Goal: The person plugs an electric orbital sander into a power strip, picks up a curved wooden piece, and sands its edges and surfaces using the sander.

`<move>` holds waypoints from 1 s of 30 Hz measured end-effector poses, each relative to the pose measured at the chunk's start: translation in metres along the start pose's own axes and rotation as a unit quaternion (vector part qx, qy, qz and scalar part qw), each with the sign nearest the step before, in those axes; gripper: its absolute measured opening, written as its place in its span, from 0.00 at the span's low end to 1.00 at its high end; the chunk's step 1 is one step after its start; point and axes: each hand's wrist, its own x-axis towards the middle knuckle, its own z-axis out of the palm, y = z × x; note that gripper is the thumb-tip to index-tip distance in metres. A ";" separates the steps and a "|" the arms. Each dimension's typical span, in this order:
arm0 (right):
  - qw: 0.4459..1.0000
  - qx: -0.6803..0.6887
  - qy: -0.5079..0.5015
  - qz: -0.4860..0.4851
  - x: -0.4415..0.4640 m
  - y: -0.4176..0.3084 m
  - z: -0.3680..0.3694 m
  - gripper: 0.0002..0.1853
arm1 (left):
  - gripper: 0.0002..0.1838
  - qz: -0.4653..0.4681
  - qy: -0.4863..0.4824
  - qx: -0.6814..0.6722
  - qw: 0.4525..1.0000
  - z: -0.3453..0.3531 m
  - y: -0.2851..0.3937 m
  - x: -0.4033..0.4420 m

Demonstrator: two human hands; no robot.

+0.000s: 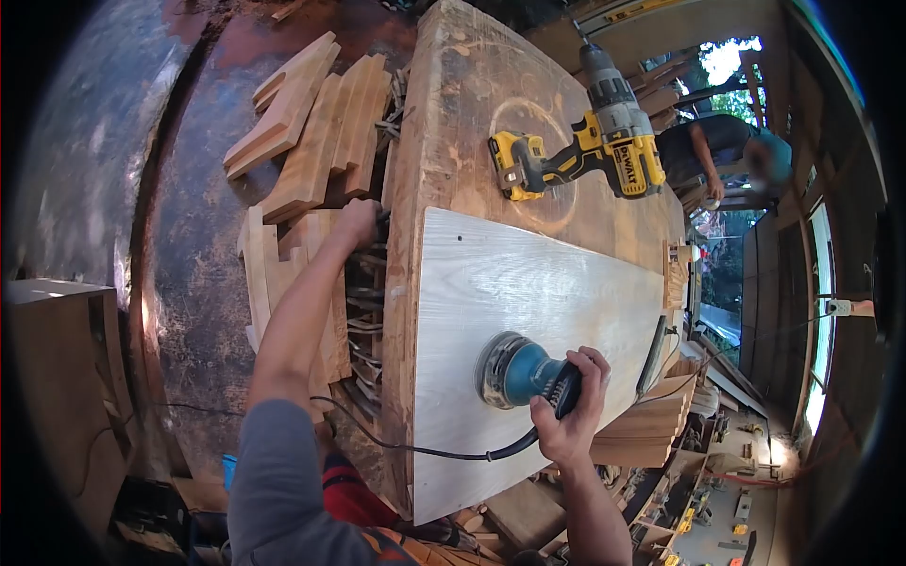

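My right hand [574, 407] is wrapped around the black rear grip of a teal sander [522, 368]. The sander's round pad is on a pale grey-white wooden panel [528, 283], and its black cord [444, 457] runs back left across the panel edge. At the edge of the workbench [415, 141], my left hand [357, 224] is closed. A small dark object shows at its fingertips, too hidden to name. Several cut wooden pieces [326, 127] are close to that hand. A yellow-and-black cordless drill [604, 141] lies on the bench beyond the panel.
Metal clamps or rods [366, 330] line the bench's left side. Stacked wooden boards [642, 424] stand at the right. Another person [722, 151] bends over something in the background. A shelf with tools [698, 509] is at lower right.
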 end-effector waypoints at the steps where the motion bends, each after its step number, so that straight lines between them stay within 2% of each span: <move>1: 1.000 0.002 -0.003 0.003 0.000 -0.001 0.001 0.38 | 0.15 -0.003 -0.005 0.000 1.000 0.001 -0.002 0.004; 3: 1.000 0.013 -0.012 0.019 -0.002 -0.004 0.000 0.38 | 0.16 0.061 -0.052 0.058 0.995 0.000 -0.006 0.013; 5: 0.999 0.026 -0.009 0.032 0.000 -0.005 0.002 0.38 | 0.17 0.075 -0.042 0.060 0.994 0.002 -0.011 0.018; 7: 0.999 0.021 -0.008 0.030 0.001 -0.006 0.001 0.38 | 0.13 0.091 0.019 0.123 0.988 0.006 -0.017 0.023; 8: 0.999 0.023 -0.016 0.034 0.001 -0.006 0.001 0.38 | 0.09 0.099 0.014 0.162 0.982 -0.006 -0.006 0.018; 10: 0.999 0.021 -0.015 0.024 0.001 -0.005 0.000 0.38 | 0.11 0.107 -0.028 0.222 0.969 -0.012 -0.006 0.022; 11: 0.999 0.029 -0.026 0.028 0.003 -0.004 0.001 0.38 | 0.13 0.095 -0.040 0.197 0.975 -0.019 -0.007 0.018; 12: 0.999 0.027 -0.022 0.024 0.002 -0.002 0.000 0.38 | 0.15 0.126 -0.093 0.207 0.966 -0.030 -0.012 0.015; 13: 0.999 0.026 -0.020 0.020 0.000 0.000 0.000 0.38 | 0.19 0.147 -0.008 0.084 0.986 -0.039 -0.020 -0.010; 14: 0.999 0.018 -0.023 0.018 0.000 0.000 0.000 0.39 | 0.22 0.192 0.139 0.001 0.971 -0.046 -0.033 -0.033; 15: 0.999 0.017 -0.022 0.019 0.000 -0.001 0.000 0.38 | 0.25 0.236 0.284 -0.080 0.926 -0.054 -0.042 -0.055; 17: 0.999 0.022 -0.026 0.036 0.001 -0.004 0.000 0.38 | 0.25 0.058 0.406 -0.140 0.901 -0.070 -0.056 -0.135; 19: 0.999 0.027 -0.027 0.033 0.001 -0.004 0.000 0.38 | 0.34 -0.114 0.455 -0.078 0.880 -0.019 -0.139 -0.194; 20: 0.999 0.022 -0.025 0.029 0.000 -0.004 0.000 0.38 | 0.41 -0.206 0.384 -0.007 0.900 0.031 -0.186 -0.225; 21: 0.999 0.020 -0.026 0.020 0.000 -0.002 0.000 0.38 | 0.47 -0.210 0.331 -0.037 0.919 0.093 -0.240 -0.254; 23: 0.999 0.027 -0.034 0.008 0.000 0.002 -0.002 0.38 | 0.51 -0.266 0.116 -0.232 0.928 0.101 -0.241 -0.302; 26: 0.998 0.035 -0.046 0.014 -0.002 0.007 -0.003 0.38 | 0.53 -0.255 0.160 -0.283 0.911 0.086 -0.207 -0.305; 28: 0.998 0.036 -0.051 0.006 -0.005 0.009 -0.003 0.38 | 0.53 -0.280 0.145 -0.306 0.898 0.109 -0.250 -0.309; 30: 0.998 0.030 -0.058 0.022 -0.003 0.010 -0.004 0.39 | 0.53 -0.282 0.131 -0.334 0.890 0.100 -0.263 -0.274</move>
